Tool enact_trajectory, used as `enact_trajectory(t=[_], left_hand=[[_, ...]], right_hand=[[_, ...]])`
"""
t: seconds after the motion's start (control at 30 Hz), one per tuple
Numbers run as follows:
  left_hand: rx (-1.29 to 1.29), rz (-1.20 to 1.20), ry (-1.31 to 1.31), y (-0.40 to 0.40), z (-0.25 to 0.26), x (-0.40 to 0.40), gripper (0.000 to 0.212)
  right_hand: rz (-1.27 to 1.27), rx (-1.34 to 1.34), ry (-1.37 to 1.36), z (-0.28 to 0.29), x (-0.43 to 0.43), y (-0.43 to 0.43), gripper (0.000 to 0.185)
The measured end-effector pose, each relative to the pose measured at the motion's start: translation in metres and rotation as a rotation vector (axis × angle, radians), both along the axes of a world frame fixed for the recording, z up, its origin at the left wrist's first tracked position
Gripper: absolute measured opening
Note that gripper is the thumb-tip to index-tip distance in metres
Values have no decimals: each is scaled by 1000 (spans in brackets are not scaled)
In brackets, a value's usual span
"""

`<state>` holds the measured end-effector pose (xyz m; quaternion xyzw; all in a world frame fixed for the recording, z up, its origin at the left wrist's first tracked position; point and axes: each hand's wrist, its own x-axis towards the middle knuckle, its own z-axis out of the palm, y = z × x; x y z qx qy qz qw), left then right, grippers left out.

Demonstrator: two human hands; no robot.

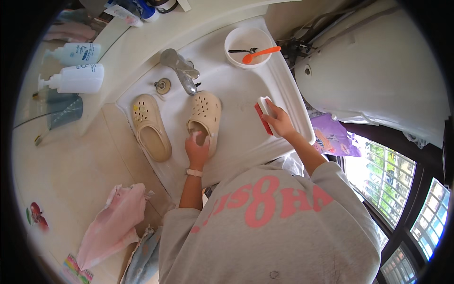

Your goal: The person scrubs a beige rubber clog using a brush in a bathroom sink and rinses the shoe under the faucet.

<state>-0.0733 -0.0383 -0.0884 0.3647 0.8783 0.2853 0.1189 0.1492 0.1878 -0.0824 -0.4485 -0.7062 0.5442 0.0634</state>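
My left hand (197,151) reaches into the heel opening of a beige clog (205,110) that lies under the faucet (181,69) in a white sink; its fingertips are inside the shoe and partly hidden. To the left rests the matching beige clog (150,129), which bears a small yellow charm. My right hand (278,120) grips a white-backed scrub brush (266,113) with red bristles, held over the right part of the sink (241,106). The bristles face left, apart from both clogs.
A white bowl (248,33) with a black-handled spoon and an orange spoon (262,54) stands at the sink's back right corner. Pump bottles (81,78) stand on the ledge at left. A pink cloth (115,223) hangs at lower left, a purple bag (333,136) lies right of the sink.
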Motion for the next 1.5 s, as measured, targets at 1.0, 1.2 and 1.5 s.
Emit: enact_trajectory(t=[1.0,1.2,1.5], left_hand=[[97,121,-1020,44,-26,-11,17],[80,160,-1010,49,-27,-7,27],[329,350,-1132,82,-57,-13,37]], right_hand=[[-250,58,4,2,-15,-37,63],[-221,30,-77,10,-6,-52,63],[-10,44,-101,-15,-54,-54,61]])
